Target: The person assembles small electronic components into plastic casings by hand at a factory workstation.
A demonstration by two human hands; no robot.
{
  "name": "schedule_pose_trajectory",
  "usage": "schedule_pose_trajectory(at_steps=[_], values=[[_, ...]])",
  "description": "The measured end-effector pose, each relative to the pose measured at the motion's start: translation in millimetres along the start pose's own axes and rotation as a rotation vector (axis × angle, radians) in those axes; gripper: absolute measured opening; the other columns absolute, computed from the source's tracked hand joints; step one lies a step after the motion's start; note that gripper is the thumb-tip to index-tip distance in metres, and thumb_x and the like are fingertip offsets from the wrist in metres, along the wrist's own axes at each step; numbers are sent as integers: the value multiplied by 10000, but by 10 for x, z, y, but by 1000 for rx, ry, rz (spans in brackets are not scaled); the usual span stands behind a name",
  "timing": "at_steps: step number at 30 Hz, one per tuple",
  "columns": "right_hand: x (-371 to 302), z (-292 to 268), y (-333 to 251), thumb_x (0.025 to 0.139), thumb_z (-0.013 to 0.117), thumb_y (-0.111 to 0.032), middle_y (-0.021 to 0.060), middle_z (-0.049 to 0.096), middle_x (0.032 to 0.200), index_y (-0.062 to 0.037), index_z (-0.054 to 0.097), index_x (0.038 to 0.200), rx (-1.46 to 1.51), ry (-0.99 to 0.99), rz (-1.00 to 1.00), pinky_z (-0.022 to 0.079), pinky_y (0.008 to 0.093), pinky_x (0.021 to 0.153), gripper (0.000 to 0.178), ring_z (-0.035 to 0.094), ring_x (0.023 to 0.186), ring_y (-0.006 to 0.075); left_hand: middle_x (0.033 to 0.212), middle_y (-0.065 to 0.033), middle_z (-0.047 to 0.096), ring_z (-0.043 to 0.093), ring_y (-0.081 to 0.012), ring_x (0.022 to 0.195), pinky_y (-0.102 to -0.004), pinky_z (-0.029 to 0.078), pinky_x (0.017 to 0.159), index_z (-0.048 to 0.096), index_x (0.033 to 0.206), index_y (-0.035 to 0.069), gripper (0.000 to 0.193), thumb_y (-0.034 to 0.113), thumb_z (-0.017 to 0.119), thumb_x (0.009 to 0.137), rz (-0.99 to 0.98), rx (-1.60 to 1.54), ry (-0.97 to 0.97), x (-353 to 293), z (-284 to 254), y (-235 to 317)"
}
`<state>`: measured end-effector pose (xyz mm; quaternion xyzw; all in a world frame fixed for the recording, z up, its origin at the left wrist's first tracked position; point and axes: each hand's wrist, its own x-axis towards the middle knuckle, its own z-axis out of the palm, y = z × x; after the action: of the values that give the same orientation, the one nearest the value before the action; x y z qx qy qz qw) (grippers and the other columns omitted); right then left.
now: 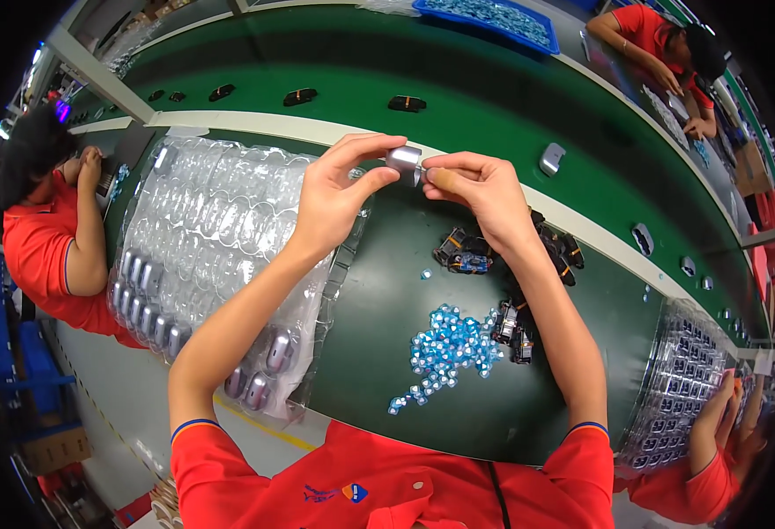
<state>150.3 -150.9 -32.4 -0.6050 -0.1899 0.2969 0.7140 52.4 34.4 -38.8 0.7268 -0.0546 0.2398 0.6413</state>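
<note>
Above bench: shell seemingly between hands.

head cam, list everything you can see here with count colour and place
silver shell: one, silver-grey, pinched between both hands over the mat
clear blister tray: one stack, clear, left of the mat, silver shells along its near and left edges
small blue parts: a heap, too many to count, light blue, mat centre
black assemblies: several, black with orange and blue, under and right of the right forearm
green conveyor belt: one, green, beyond the mat, carrying black and silver pieces
blue tray: one, blue, top
other workers: three, red shirts, left, top right, lower right
left hand: one, gripping the shell
right hand: one, gripping the shell
</note>
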Motion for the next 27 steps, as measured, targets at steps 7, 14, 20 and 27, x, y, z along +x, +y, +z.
schedule_pose_trajectory(at_steps=[7, 14, 20, 27], values=[[-48, 81, 11, 898, 681, -40, 166, 721, 943, 80, 648, 1028, -41, 18, 53, 590, 253, 792, 180, 718, 820, 180, 1187, -113, 629, 612, -196, 1093, -305, 541, 920, 695, 1153, 5, 328, -78, 686, 836, 54, 65, -37, -35, 9, 42], [-31, 37, 11, 893, 684, -35, 173, 722, 917, 70, 630, 1025, -35, 0, 40, 589, 256, 773, 178, 721, 820, 188, 1174, -115, 630, 621, -197, 1069, -314, 562, 896, 705, 1137, 13, 323, -90, 685, 832, 99, 107, -51, -10, 11, 81], [-28, 25, -25, 886, 677, -19, 184, 724, 899, 57, 633, 1032, -142, -19, 32, 582, 252, 754, 170, 716, 778, 175, 1166, -117, 635, 625, -193, 1048, -316, 563, 893, 707, 1131, 12, 325, -91, 691, 823, 69, 77, -71, -29, 4, 56], [6, -9, -40, 851, 714, -36, 170, 732, 839, 44, 635, 1009, -128, -70, 53, 567, 236, 692, 193, 717, 721, 162, 1144, -118, 648, 628, -202, 1047, -317, 560, 896, 713, 1104, 2, 321, -102, 697, 800, 74, 74, -144, -19, -13, 47]])
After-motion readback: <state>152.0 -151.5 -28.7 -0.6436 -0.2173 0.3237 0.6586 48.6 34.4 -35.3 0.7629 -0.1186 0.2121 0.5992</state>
